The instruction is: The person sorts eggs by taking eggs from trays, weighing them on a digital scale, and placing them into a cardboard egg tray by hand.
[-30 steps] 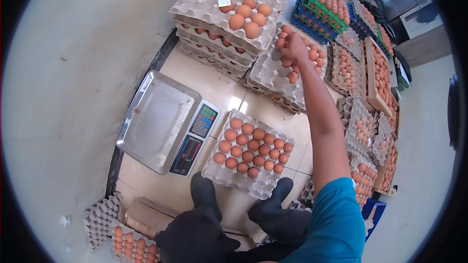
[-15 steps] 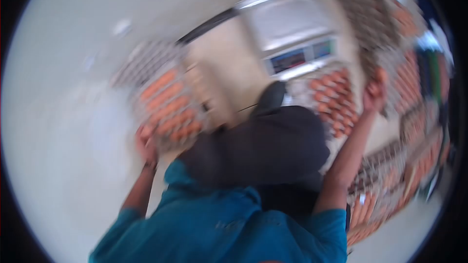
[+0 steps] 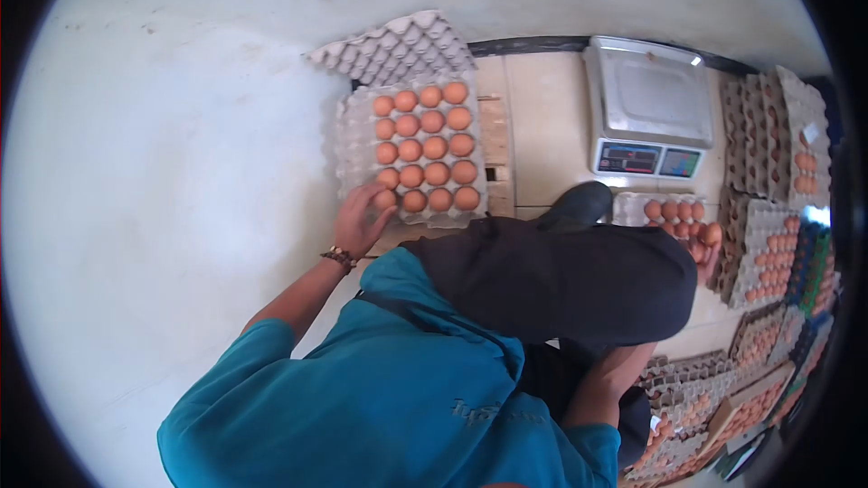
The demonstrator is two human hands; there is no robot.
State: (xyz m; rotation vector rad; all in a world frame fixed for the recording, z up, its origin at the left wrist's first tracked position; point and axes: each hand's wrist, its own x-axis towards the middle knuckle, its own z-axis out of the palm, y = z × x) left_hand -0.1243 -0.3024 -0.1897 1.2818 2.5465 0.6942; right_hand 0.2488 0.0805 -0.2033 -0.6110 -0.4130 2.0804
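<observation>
Left hand (image 3: 360,219): fingers curled at the leftmost egg (image 3: 385,200), near row of the left tray (image 3: 354,140); grip cannot be confirmed. Right hand (image 3: 706,258): closed around eggs (image 3: 712,234), partly hidden by the knee (image 3: 665,285), beside the right tray (image 3: 626,208). Scale (image 3: 651,95): far right, on the floor (image 3: 547,108).

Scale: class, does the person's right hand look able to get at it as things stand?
Probably yes. The right hand appears close to the scale, with only a low egg tray seen nearby. But it holds at least one egg, which may hinder its grip.
</observation>
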